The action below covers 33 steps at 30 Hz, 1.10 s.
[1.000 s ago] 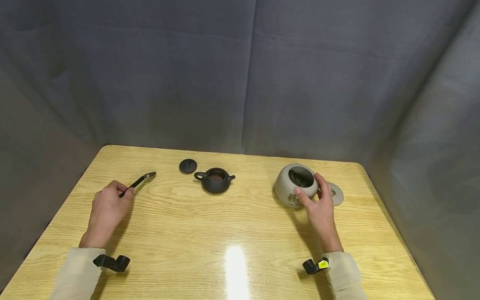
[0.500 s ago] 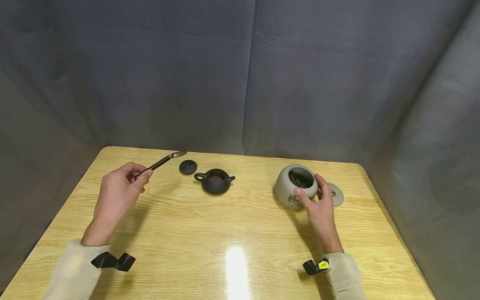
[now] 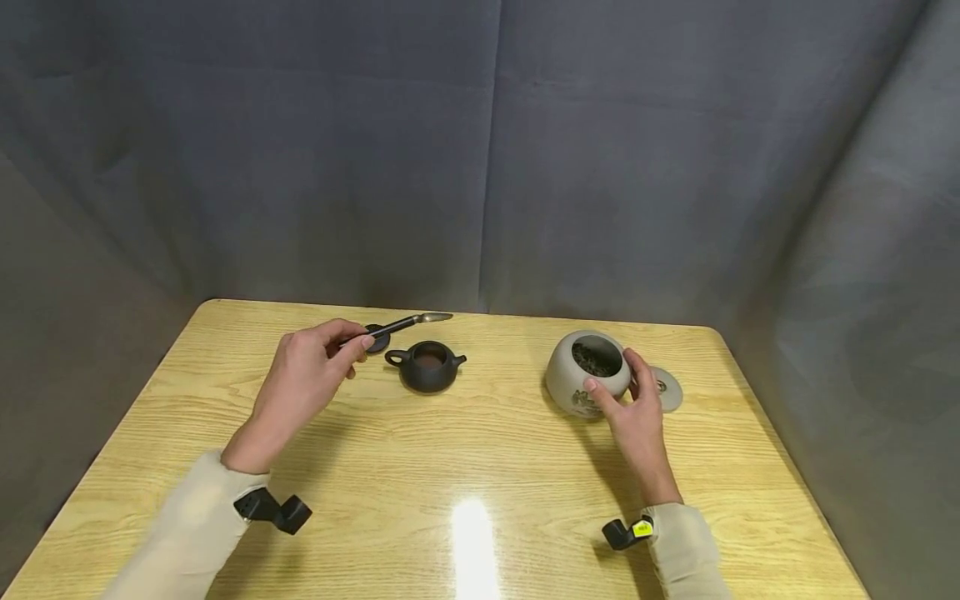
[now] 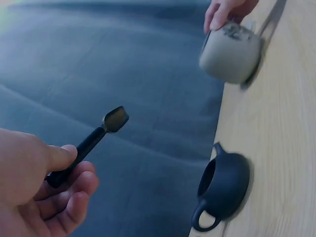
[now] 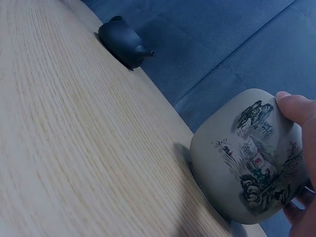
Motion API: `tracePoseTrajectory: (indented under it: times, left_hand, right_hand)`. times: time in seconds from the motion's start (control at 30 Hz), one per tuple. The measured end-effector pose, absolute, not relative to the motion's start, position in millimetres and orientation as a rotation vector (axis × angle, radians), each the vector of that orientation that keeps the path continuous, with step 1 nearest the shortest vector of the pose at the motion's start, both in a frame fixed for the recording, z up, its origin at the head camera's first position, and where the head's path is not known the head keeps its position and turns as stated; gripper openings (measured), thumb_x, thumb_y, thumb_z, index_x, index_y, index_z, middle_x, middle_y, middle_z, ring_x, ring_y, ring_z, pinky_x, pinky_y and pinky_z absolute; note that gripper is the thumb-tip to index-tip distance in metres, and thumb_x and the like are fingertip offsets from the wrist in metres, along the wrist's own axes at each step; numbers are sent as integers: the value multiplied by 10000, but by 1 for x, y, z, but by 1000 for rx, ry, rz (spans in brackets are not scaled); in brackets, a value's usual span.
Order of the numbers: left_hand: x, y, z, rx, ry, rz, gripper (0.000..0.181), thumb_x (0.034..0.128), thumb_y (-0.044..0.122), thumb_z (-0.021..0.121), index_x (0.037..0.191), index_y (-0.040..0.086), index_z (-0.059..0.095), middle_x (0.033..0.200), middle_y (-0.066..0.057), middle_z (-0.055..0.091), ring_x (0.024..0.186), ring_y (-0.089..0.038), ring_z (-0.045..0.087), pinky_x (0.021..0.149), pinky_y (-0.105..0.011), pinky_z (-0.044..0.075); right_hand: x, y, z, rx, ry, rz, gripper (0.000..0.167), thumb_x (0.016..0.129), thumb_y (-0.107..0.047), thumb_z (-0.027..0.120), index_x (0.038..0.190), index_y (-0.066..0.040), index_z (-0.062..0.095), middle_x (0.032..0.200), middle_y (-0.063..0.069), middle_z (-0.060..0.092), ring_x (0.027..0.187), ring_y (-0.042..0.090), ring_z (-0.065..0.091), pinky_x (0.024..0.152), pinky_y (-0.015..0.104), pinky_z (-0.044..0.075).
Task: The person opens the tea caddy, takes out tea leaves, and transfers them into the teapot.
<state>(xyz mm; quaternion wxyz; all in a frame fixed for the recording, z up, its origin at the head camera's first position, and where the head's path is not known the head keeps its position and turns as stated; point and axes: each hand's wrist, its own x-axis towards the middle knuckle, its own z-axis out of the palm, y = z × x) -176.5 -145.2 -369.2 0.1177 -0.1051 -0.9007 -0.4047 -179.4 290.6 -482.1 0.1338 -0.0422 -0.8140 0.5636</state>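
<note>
1. Scoop with a slim black handle and a small, dull metal head: it is up in the air over the far left part of the table, head pointing right. Fingers hide the rear of its handle in the head view.
2. The person's left hand pinches that handle between thumb and fingers; the left wrist view cuts this hand off at its left edge.
3. A squat, round, black teapot stands upright on the table, nearer than the scoop's head, its handle left and spout right. Its mouth is uncovered, but the dim inside is hard to read.
4. A small, round, black lid lies to the left of the teapot and farther off, partly covered by the scoop's handle and the fingertips.
5. A round, grey jar with a painted landscape is on the right, dark shreds inside. Whether its base sits fully flat I cannot tell.
6. The right hand grips the jar near its rim, thumb on the near side, other fingers partly hidden round the right. Both wrist views crop this hand.
7. A flat, round, grey lid lies just right of the jar, partly hidden behind the hand.
8. The pale wooden table runs out of the head view at the near side.
</note>
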Motion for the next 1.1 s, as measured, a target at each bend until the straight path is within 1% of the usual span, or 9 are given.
tracePoseTrajectory:
  times: [0.1,0.13,0.27,0.47,0.57,0.7,0.8,0.93,1.1]
  left_hand:
    - [-182,-132,-370,-375,-2630,-1215,190,1071,224,672,1168,92,768,887,-99,773,692,-169,686,559,-248,463]
    - [-184,-128,-370,-392,-2631,-1224,185,1072,222,671,1171,97,765,893,-104,775,700,-183,700,571,-248,472]
    - [-191,-111,-371,-441,-2642,-1240,183,1070,231,671,1173,113,763,896,-81,793,712,-169,730,606,-259,503]
    - [-196,-85,-371,-500,-2644,-1314,169,1061,259,687,1127,123,763,835,-30,790,705,-169,732,567,-257,498]
    - [-197,-72,-369,-531,-2628,-1351,163,1056,268,697,1109,126,757,827,-22,787,685,-123,720,566,-258,522]
    - [-201,-57,-367,-565,-2592,-1403,160,1051,267,704,1106,126,759,841,-25,792,679,-81,715,615,-260,565]
    - [-205,-45,-364,-591,-2557,-1421,157,1052,271,704,1093,133,765,840,-20,789,683,-95,721,633,-273,579]
    - [-211,-28,-362,-671,-2521,-1380,176,1061,291,690,1070,133,768,829,-5,782,693,-124,735,611,-273,571]
    - [-219,-10,-366,-740,-2494,-1290,210,1066,311,680,1022,123,762,787,-5,774,644,-67,693,574,-238,543]
  right_hand:
    - [-180,289,-482,-119,-2361,1627,843,986,-279,790,1674,-149,319,1696,119,300,1610,352,332,1317,517,298]
    - [-180,289,-483,-117,-2362,1626,840,988,-283,788,1673,-149,320,1697,120,298,1613,354,328,1317,522,296]
    - [-180,287,-484,-111,-2363,1630,841,992,-291,782,1677,-159,312,1699,115,294,1611,354,330,1312,534,300]
    - [-181,284,-486,-110,-2361,1630,840,992,-275,783,1678,-160,312,1702,121,298,1601,353,339,1324,530,277]
    - [-180,283,-486,-113,-2362,1624,835,991,-278,785,1676,-166,319,1710,112,299,1607,344,331,1331,523,265]
    - [-179,283,-487,-112,-2361,1614,837,988,-274,789,1674,-163,324,1710,112,303,1612,332,325,1334,511,264]
    - [-180,282,-487,-111,-2361,1605,842,986,-276,792,1676,-161,322,1712,116,302,1611,336,329,1333,515,264]
    - [-180,280,-486,-101,-2346,1600,828,985,-273,793,1668,-155,338,1703,121,315,1594,344,351,1332,531,259]
    - [-179,276,-486,-87,-2345,1606,819,987,-290,790,1662,-146,349,1695,125,324,1576,339,371,1336,534,246]
